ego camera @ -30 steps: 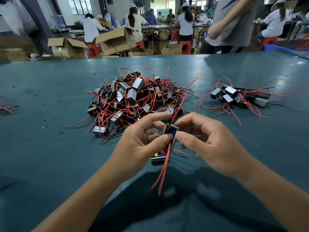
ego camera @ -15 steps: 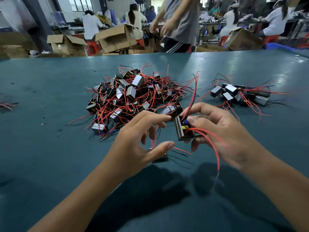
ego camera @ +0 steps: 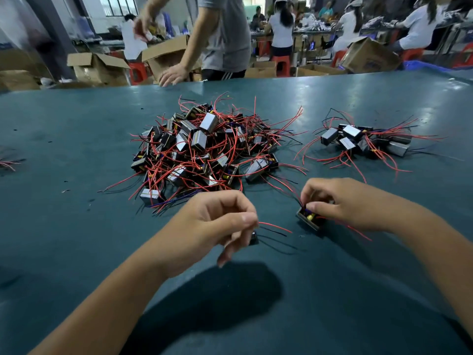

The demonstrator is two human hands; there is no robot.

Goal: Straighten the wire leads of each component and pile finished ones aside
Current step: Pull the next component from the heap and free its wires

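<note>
my right hand (ego camera: pixel 350 201) pinches component (ego camera: pixel 310 219) on desk (ego camera: pixel 76 226), open face tilted up-left, red leads (ego camera: pixel 355 230) trailing right | black body, yellow inside | my left hand (ego camera: pixel 212 224) curled, second unit (ego camera: pixel 253 238) under fingertips, grip unclear | big pile (ego camera: pixel 204 147) ahead, small pile (ego camera: pixel 363 142) far right

Large pile (ego camera: pixel 204 147) mid-table (ego camera: pixel 76 226), small pile (ego camera: pixel 363 142) right
</note>
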